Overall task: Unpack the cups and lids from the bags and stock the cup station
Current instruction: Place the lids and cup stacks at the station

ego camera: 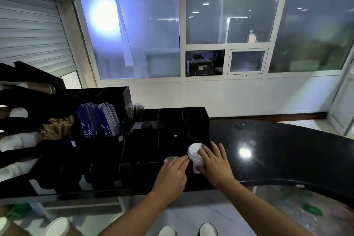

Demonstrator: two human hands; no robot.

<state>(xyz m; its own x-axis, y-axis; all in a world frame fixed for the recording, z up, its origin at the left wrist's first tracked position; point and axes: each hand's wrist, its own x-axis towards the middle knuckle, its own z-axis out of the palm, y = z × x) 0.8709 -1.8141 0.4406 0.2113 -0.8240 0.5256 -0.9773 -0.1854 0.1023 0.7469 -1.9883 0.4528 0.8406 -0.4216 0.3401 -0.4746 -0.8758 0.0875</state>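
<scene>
A white stack of lids [194, 156] stands in a slot of the black organiser [172, 120] on the dark counter [277, 149]. My right hand [215, 161] grips this stack from the right, fingers over its top and thumb low on its side. My left hand [172, 174] rests with straight fingers on a clear lid stack [171, 158] in the slot just to the left. Horizontal tubes of the black cup rack [24, 140] at the left hold white and brown cups.
Blue sleeves [99, 120], brown stirrers [55, 128] and straws [134, 110] fill compartments behind. Cups with white lids [57, 227] stand low at the bottom edge. A clear plastic bag with a green mark [312, 210] lies at the bottom right. Windows stand beyond.
</scene>
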